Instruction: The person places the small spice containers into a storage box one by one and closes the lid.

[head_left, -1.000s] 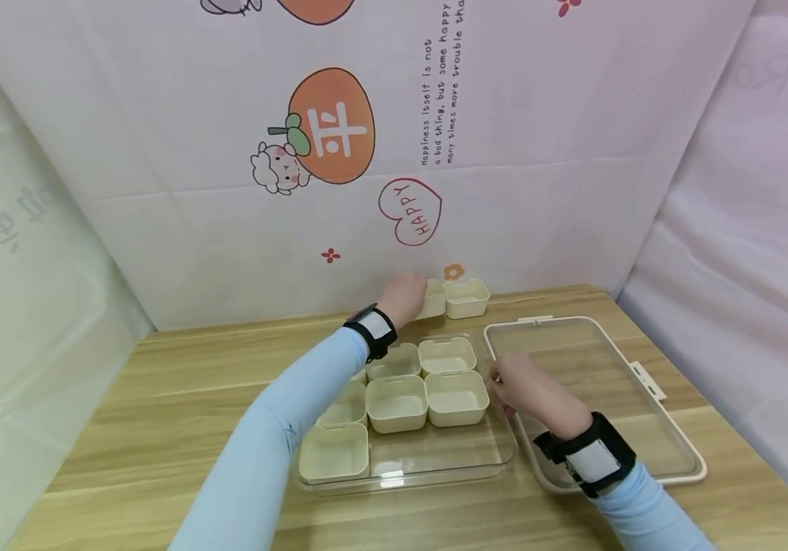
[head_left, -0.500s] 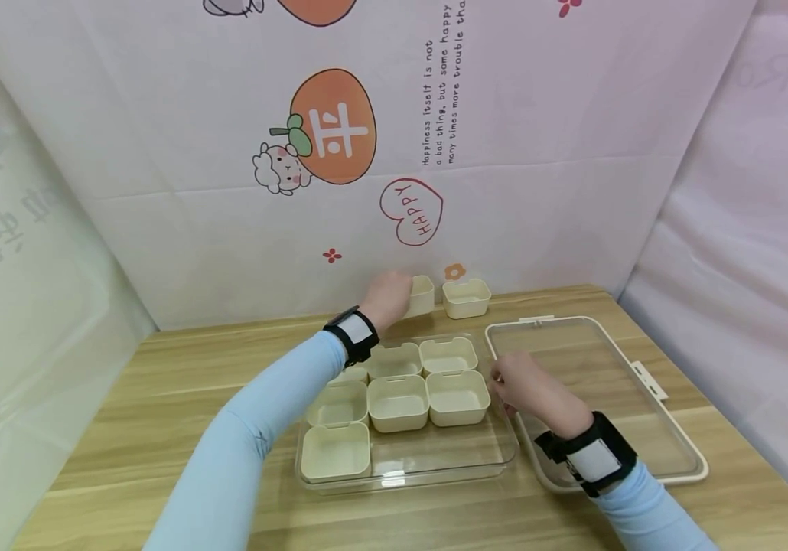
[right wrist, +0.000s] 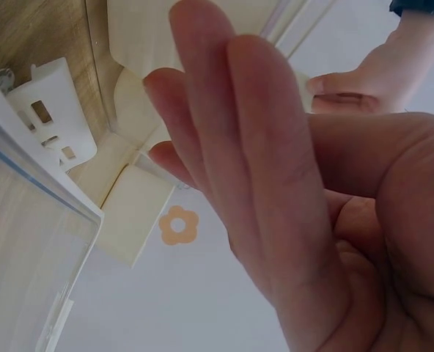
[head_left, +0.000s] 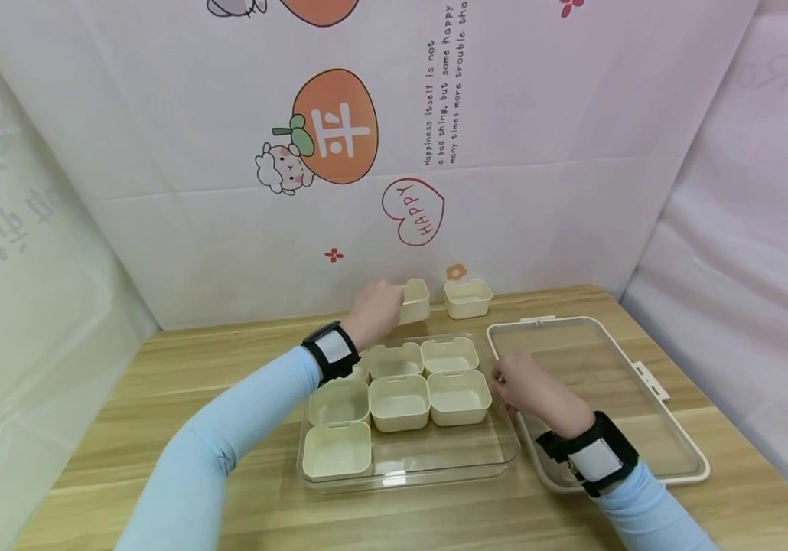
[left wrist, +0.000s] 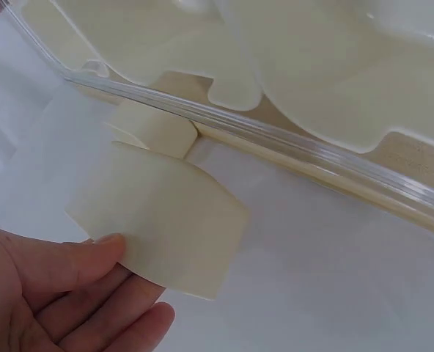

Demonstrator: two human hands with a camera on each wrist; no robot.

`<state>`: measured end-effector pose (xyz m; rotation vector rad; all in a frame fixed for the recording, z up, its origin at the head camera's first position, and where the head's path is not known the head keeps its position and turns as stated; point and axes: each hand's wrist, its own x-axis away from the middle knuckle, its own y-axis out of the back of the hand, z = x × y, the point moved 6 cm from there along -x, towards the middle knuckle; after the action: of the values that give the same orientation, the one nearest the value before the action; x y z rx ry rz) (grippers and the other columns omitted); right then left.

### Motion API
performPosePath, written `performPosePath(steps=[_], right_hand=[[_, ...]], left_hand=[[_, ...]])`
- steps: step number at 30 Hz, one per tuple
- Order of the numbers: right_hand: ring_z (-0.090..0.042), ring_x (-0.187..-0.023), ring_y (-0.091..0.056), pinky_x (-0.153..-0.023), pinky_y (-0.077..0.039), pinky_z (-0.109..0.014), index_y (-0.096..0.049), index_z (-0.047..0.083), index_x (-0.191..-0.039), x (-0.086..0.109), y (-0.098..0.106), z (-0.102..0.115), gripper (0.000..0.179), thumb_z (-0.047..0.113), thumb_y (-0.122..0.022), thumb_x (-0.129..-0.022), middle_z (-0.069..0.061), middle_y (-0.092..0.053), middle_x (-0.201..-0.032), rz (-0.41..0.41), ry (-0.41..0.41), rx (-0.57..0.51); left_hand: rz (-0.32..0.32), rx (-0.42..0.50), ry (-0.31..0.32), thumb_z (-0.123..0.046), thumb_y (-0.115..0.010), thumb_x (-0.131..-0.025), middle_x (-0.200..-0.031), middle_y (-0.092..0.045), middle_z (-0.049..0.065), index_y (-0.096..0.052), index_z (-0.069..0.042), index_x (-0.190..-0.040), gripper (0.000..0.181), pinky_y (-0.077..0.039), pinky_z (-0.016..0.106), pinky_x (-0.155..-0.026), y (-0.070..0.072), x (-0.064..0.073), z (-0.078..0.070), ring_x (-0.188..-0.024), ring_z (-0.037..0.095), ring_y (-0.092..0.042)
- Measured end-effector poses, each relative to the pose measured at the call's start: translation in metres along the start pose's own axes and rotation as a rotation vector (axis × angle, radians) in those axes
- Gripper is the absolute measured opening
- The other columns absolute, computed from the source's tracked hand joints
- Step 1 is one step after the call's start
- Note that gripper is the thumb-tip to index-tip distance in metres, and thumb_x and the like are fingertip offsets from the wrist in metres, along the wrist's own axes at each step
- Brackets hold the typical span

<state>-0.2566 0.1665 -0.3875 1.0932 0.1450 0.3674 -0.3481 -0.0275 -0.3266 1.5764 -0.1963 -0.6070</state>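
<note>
My left hand pinches a small cream plastic box by its side, behind the clear tray. In the left wrist view the thumb lies on this box, which is held above the surface. Several matching cream boxes stand inside the tray; those at its back left are partly hidden by my left arm. My right hand is at the tray's right side, beside the lid. In the right wrist view its fingers are extended and loosely bent, holding nothing visible.
One more cream box stands at the back of the wooden table, close to the printed cloth. The pale-rimmed clear lid lies flat at the right, with a white clip on its edge.
My left hand has moved left with the cream box, away from the box at the back, leaving a gap between the two. The right hand has stayed in place.
</note>
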Motion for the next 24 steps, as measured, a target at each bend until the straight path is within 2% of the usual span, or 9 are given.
performPosePath(steps=[9, 12, 15, 17, 20, 24], right_hand=[[-0.013, -0.046, -0.06, -0.045, -0.049, -0.022, -0.068, -0.007, -0.088, -0.003, -0.002, -0.004, 0.015, -0.003, -0.054, -0.088, -0.006, -0.062, -0.062, 0.014, -0.024, -0.039], [-0.012, -0.045, -0.06, -0.045, -0.049, -0.022, -0.068, -0.007, -0.088, -0.003, -0.001, -0.003, 0.015, -0.003, -0.054, -0.088, -0.007, -0.063, -0.063, 0.016, -0.007, -0.038], [-0.012, -0.045, -0.06, -0.045, -0.049, -0.022, -0.068, -0.007, -0.089, -0.003, -0.001, -0.004, 0.015, -0.002, -0.054, -0.088, -0.009, -0.064, -0.065, 0.017, -0.005, -0.034], [-0.013, -0.045, -0.06, -0.046, -0.049, -0.022, -0.068, -0.007, -0.089, -0.003, 0.0, -0.004, 0.015, -0.002, -0.054, -0.088, -0.009, -0.064, -0.065, 0.019, -0.008, -0.025], [-0.015, -0.046, -0.061, -0.046, -0.049, -0.022, -0.068, -0.008, -0.088, -0.003, 0.0, -0.003, 0.016, -0.002, -0.053, -0.088, -0.007, -0.063, -0.062, 0.022, -0.005, -0.02], [-0.017, -0.046, -0.062, -0.045, -0.048, -0.022, -0.069, -0.007, -0.086, -0.003, -0.001, -0.002, 0.017, -0.002, -0.053, -0.088, -0.005, -0.062, -0.059, 0.021, 0.001, -0.014]], left_hand=[[-0.038, -0.007, -0.01, 0.002, -0.057, -0.079, -0.069, -0.06, 0.004, -0.066, -0.009, -0.07, 0.017, -0.045, 0.031, -0.05, 0.018, 0.028, 0.002, -0.06, 0.016, -0.053], [-0.065, 0.02, -0.018, 0.004, -0.057, -0.077, -0.067, -0.059, 0.002, -0.069, -0.009, -0.072, 0.018, -0.039, 0.027, -0.047, 0.024, 0.04, 0.003, -0.058, 0.014, -0.049], [-0.11, 0.03, -0.043, 0.007, -0.054, -0.077, -0.06, -0.051, -0.003, -0.068, -0.01, -0.069, 0.023, -0.03, 0.023, -0.044, 0.03, 0.053, 0.002, -0.054, 0.011, -0.041], [-0.139, 0.031, -0.062, 0.009, -0.05, -0.077, -0.055, -0.04, -0.004, -0.063, -0.011, -0.062, 0.028, -0.022, 0.022, -0.043, 0.034, 0.062, 0.0, -0.051, 0.01, -0.033], [-0.175, 0.01, -0.088, 0.01, -0.047, -0.077, -0.054, -0.024, -0.006, -0.047, -0.014, -0.053, 0.033, -0.015, 0.021, -0.043, 0.039, 0.074, -0.003, -0.05, 0.008, -0.023], [-0.232, -0.033, -0.111, 0.01, -0.046, -0.073, -0.056, -0.016, -0.006, -0.029, -0.018, -0.052, 0.04, -0.012, 0.02, -0.042, 0.044, 0.089, -0.008, -0.05, 0.007, -0.016]])
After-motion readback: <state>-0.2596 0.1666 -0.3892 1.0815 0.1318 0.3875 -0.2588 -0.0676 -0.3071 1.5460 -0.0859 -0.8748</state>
